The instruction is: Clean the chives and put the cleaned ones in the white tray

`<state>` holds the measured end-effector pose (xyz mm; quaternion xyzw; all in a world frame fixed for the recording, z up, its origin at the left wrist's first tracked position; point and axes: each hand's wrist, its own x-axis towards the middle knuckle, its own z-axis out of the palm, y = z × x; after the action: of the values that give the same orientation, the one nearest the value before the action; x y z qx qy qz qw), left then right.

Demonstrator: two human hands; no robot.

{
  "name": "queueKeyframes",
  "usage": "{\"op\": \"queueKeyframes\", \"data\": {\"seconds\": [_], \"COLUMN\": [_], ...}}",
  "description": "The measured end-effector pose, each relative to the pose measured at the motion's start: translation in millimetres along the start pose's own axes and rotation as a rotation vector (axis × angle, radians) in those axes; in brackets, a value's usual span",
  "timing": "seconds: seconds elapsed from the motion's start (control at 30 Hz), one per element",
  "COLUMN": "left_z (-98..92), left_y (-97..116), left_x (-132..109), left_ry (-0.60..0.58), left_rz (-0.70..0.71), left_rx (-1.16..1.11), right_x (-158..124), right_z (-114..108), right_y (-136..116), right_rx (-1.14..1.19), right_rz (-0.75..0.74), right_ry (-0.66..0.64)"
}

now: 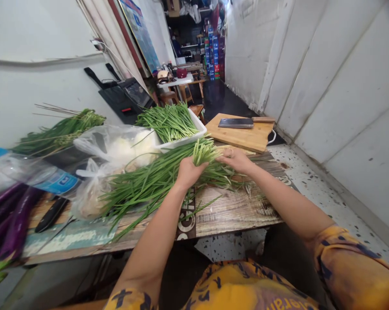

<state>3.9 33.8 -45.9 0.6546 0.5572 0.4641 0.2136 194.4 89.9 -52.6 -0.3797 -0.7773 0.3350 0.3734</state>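
Note:
My left hand [188,172] is closed round a bunch of long green chives [155,178] that lies across the wooden table [233,211], gripping it near the pale cut ends [204,150]. My right hand [236,160] rests on the same bunch just right of those ends, fingers curled against the stalks. The leafy tips trail off to the left toward the table's front edge.
A white tray [199,129] of more chives stands behind the bunch. A wooden cutting board [246,137] with a cleaver [236,123] lies at the back right. Plastic bags [113,150], purple eggplants [15,224], a black-handled knife [50,214] and another green bundle [61,131] crowd the left.

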Motion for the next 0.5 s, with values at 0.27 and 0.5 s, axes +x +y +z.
{"op": "queueKeyframes", "data": {"seconds": [0.27, 0.5], "left_z": [0.4, -4.4], "left_y": [-5.0, -4.6], "left_x": [1.9, 2.5], "left_ry": [0.088, 0.102], "left_rz": [-0.040, -0.011], "left_rx": [-0.023, -0.108], "right_x": [11.5, 28.1], "right_z": [-18.5, -15.7], "right_y": [18.0, 25.6], "right_rx": [0.073, -0.777], "right_rz": [0.308, -0.028], "right_ry": [0.329, -0.057]}}
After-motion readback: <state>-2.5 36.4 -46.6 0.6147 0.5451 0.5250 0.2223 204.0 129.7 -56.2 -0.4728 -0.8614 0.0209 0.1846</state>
